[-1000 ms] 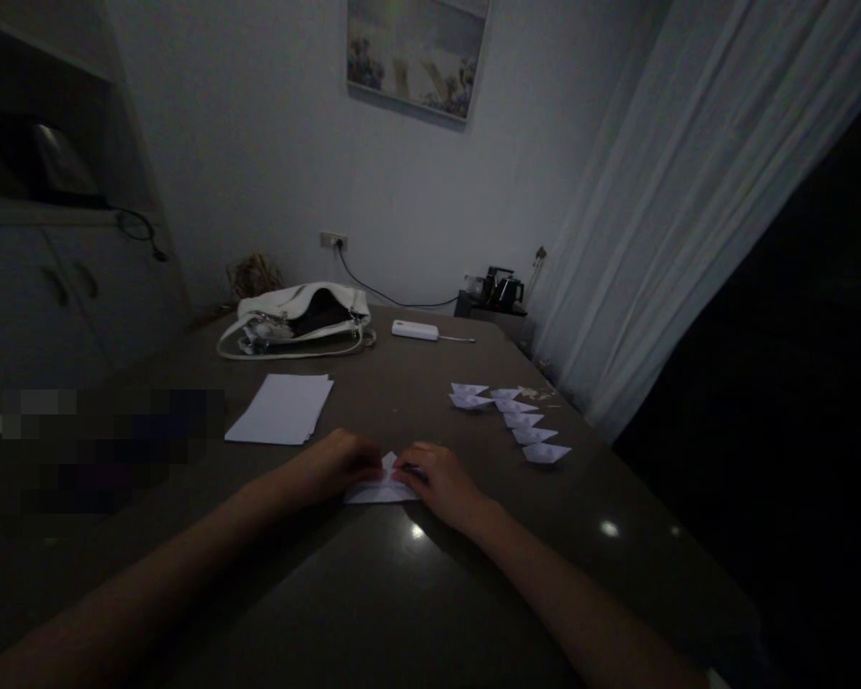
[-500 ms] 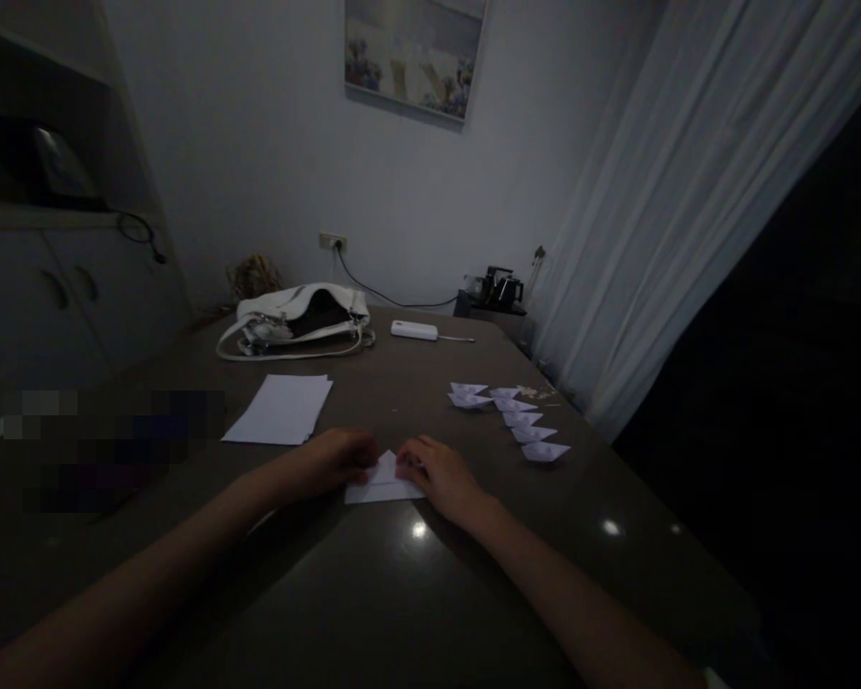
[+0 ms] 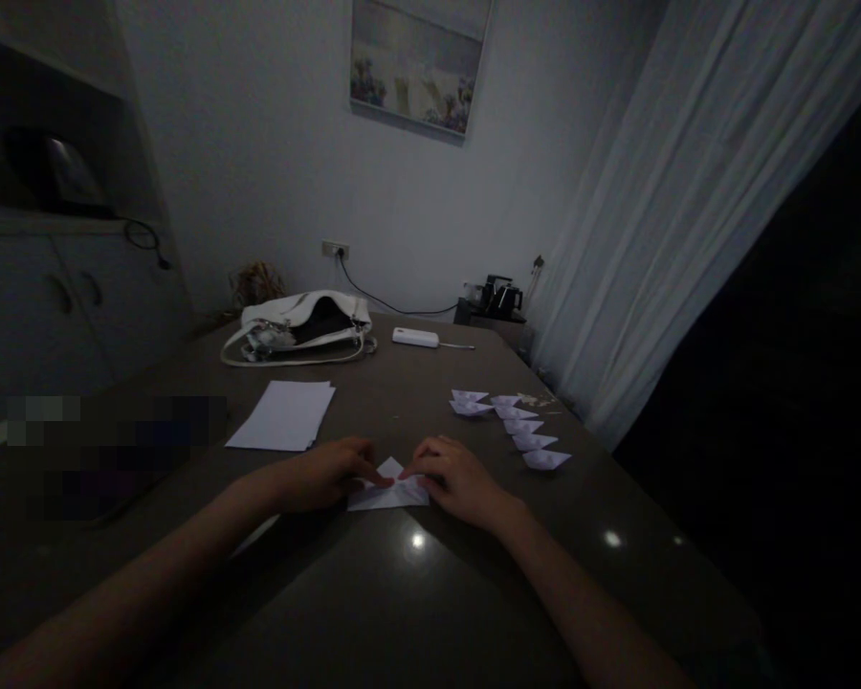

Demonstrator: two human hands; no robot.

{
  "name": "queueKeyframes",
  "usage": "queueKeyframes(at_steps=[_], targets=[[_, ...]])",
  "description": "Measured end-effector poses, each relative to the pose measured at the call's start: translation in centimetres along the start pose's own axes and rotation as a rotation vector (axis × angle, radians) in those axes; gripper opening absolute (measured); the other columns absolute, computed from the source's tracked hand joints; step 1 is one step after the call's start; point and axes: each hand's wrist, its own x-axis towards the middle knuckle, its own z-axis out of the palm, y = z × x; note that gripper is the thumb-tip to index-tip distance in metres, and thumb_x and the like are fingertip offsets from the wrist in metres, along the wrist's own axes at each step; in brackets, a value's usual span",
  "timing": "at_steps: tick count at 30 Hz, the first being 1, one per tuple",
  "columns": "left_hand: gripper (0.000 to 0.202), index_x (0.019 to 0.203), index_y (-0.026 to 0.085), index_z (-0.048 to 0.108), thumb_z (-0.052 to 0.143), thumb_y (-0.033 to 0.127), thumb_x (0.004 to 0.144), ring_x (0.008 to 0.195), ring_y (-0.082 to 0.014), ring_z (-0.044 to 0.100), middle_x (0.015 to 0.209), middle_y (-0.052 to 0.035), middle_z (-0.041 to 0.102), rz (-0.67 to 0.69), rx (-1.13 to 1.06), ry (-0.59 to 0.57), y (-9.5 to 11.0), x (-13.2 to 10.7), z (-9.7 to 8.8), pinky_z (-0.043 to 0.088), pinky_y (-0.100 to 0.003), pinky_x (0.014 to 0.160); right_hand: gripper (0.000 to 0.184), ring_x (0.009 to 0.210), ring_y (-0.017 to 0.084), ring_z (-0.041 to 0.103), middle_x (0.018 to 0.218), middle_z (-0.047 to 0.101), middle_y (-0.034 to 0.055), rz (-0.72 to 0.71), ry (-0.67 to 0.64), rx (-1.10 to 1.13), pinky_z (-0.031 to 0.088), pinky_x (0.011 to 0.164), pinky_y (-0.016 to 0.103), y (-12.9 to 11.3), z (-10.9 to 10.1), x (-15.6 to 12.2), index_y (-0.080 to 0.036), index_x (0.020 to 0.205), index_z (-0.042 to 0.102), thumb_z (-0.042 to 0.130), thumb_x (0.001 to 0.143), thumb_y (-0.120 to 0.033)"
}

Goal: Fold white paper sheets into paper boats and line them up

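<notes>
A sheet of white paper (image 3: 388, 497), folded to a peaked top above a wide lower band, lies on the dark table. My left hand (image 3: 324, 474) grips its left side, index fingertip pressed on the paper near the middle. From the other side my right hand (image 3: 465, 481) has hold of the right part, its index finger reaching in close to the left one. The thumbs are at the paper's outer corners, partly hidden. Several folded paper boats (image 3: 522, 427) stand right of my hands, most of them in a slanting row. A stack of white paper (image 3: 283, 414) lies beyond my left hand.
At the table's (image 3: 373, 612) far end are a white handbag (image 3: 305, 311) and a white power strip-like block (image 3: 416, 337) with a short cord. Small scraps (image 3: 538, 400) lie near the boats. A kettle (image 3: 506, 300) stands behind; a curtain (image 3: 638, 220) hangs at right.
Both index fingers have moved inward onto the middle of the folded paper, nearly meeting. Its lower band now looks bent at the sides. The view has tilted slightly up.
</notes>
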Motion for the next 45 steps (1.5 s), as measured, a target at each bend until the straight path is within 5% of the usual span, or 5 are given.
queueKeyframes(at_steps=[14, 26, 31, 34, 45], targets=[[0.044, 0.112, 0.032, 0.063, 0.050, 0.007, 0.079, 0.092, -0.0182, 0.054, 0.098, -0.0044, 0.055, -0.007, -0.053, 0.013, -0.2, -0.1, 0.2, 0.042, -0.030, 0.084, 0.043, 0.091, 0.016, 0.050, 0.097, 0.058, 0.0032, -0.034, -0.071, -0.091, 0.037, 0.081, 0.030, -1.1, 0.4, -0.1, -0.031, 0.107, 0.067, 0.051, 0.078, -0.003], [0.037, 0.114, 0.032, 0.061, 0.048, 0.015, 0.084, 0.094, -0.0184, 0.052, 0.104, -0.0044, 0.053, -0.023, -0.062, -0.001, -0.2, -0.2, 0.1, 0.041, -0.029, 0.082, 0.041, 0.087, 0.015, 0.051, 0.092, 0.058, 0.0032, 0.046, -0.131, -0.068, 0.038, 0.078, 0.028, 1.3, -2.3, -1.1, -0.027, 0.090, 0.073, 0.051, 0.073, 0.002], [0.029, 0.087, 0.021, 0.067, 0.050, 0.045, 0.085, 0.092, -0.0223, 0.053, 0.093, -0.0050, 0.055, -0.171, 0.005, 0.197, 1.5, 1.3, 1.7, 0.038, -0.035, 0.080, 0.036, 0.088, 0.015, 0.053, 0.091, 0.061, 0.0038, 0.066, -0.142, -0.049, 0.038, 0.080, 0.027, 0.9, -2.0, -0.8, -0.023, 0.088, 0.073, 0.051, 0.074, 0.000], [0.025, 0.080, 0.019, 0.063, 0.056, 0.043, 0.081, 0.097, -0.0258, 0.051, 0.096, -0.0057, 0.056, -0.275, 0.058, 0.295, 2.2, 2.6, 3.2, 0.036, -0.040, 0.082, 0.034, 0.088, 0.015, 0.054, 0.091, 0.063, 0.0038, 0.090, -0.149, -0.038, 0.038, 0.080, 0.027, 0.9, -1.9, -0.9, -0.022, 0.088, 0.073, 0.050, 0.075, -0.001], [0.029, 0.071, 0.019, 0.063, 0.066, 0.047, 0.064, 0.103, -0.0317, 0.048, 0.100, -0.0094, 0.058, -0.621, 0.092, 0.031, 0.8, 0.6, -0.4, 0.037, -0.046, 0.081, 0.046, 0.083, 0.014, 0.055, 0.094, 0.060, 0.0041, 0.134, -0.184, 0.089, 0.040, 0.074, 0.024, 2.2, -1.8, -1.1, -0.025, 0.095, 0.073, 0.047, 0.070, 0.002]])
